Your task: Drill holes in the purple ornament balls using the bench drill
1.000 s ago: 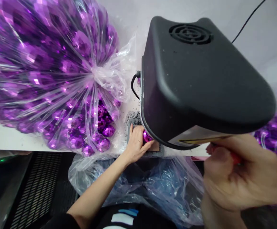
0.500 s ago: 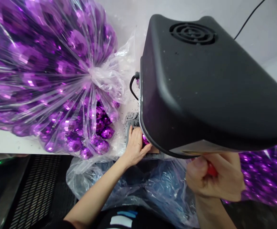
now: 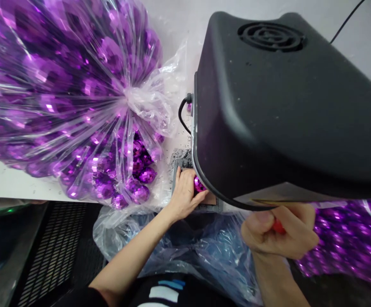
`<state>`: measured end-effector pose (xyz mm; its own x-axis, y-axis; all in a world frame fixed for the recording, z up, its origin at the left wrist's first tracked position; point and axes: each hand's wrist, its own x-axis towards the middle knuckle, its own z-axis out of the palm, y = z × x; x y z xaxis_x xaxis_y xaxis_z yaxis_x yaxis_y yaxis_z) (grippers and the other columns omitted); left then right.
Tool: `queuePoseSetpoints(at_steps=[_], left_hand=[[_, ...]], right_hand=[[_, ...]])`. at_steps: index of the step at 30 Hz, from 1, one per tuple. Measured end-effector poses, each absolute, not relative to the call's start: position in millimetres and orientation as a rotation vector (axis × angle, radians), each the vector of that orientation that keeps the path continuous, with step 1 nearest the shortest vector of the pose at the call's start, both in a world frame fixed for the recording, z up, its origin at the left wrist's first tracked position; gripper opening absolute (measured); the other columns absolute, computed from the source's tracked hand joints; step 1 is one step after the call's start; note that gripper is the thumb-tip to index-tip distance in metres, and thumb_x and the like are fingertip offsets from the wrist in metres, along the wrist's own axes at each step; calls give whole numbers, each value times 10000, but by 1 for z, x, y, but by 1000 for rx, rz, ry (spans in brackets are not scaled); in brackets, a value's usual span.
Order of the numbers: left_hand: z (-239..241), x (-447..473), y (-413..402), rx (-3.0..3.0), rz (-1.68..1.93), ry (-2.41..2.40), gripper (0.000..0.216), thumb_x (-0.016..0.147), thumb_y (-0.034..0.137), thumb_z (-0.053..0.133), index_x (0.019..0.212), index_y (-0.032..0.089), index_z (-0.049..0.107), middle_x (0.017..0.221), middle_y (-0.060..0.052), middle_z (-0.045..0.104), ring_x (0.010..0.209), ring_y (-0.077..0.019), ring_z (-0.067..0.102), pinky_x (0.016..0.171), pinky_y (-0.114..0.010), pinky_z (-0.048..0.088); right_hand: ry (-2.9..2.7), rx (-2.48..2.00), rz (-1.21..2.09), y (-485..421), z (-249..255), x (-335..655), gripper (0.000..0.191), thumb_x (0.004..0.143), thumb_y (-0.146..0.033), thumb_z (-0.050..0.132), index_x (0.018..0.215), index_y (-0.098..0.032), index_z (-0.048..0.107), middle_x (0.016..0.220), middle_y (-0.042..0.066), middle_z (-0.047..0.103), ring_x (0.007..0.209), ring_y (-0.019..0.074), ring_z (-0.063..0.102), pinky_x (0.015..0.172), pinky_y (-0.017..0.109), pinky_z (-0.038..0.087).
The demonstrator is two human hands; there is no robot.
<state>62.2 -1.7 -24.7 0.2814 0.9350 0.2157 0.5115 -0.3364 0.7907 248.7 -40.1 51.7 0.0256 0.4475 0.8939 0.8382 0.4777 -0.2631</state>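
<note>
White table: runs across the scene, with dark flecks (image 3: 180,154) scattered beside the work spot.
Tied clear bag: lies far left, bulging with purple faceted balls.
Black machine housing (image 3: 284,111): stands at centre right, probably a bench press of some kind; the step in hand looks like working one ball beneath it.
Right hand (image 3: 281,232): closed in a fist around the red handle (image 3: 278,227), near right; the next move seems to call for a controlled pull on it.
Left hand (image 3: 185,194): thumb and fingers closed on the ball over the grey base (image 3: 219,208); it likely needs to steady it, fingertips clear of the hidden tool.
Purple ball (image 3: 199,184): mirror-faceted, shiny, at the housing's near-left edge, partly covered; its contact with the base is hidden.
</note>
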Motion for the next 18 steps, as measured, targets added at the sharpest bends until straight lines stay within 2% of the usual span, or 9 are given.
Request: queuePoseSetpoints(at_steps=[6, 13, 15, 18], left_hand=[[-18, 62, -2, 1924, 845, 1280, 386, 898, 442, 587, 1231, 249, 613, 1222, -102, 669, 1231, -295, 587, 1201, -557, 324], [-22, 63, -2, 1898, 900, 1263, 366, 889, 435, 608, 1196, 238, 620, 1223, -110, 662, 1224, -296, 586, 1177, -562, 347], [-25, 63, -3, 1894, 913, 1258, 365, 889, 437, 609, 1190, 231, 613, 1207, -112, 663, 1209, -295, 591, 1169, -567, 352], [-30, 64, -4, 1906, 944, 1257, 389, 900, 426, 605, 1223, 212, 572, 1199, -119, 655, 1201, -294, 589, 1176, -586, 323]], right_hand=[[-1447, -1176, -488, -42, 40, 244, 79, 784, -203, 603, 747, -133, 606, 660, 20, 447, 631, 65, 389, 636, 272, 341], [-1475, -1143, -412, -31, 7, 238, 62, 777, -186, 580, 744, -137, 561, 678, 24, 458, 716, 97, 492, 686, 270, 420], [-1472, -1143, -382, -29, 3, 238, 102, 811, -221, 552, 749, -141, 540, 687, 26, 461, 725, 103, 508, 686, 274, 425], [-1522, -1214, -274, -34, 22, 245, 271, 877, -369, 502, 732, -143, 540, 669, 29, 455, 696, 103, 495, 656, 276, 404]])
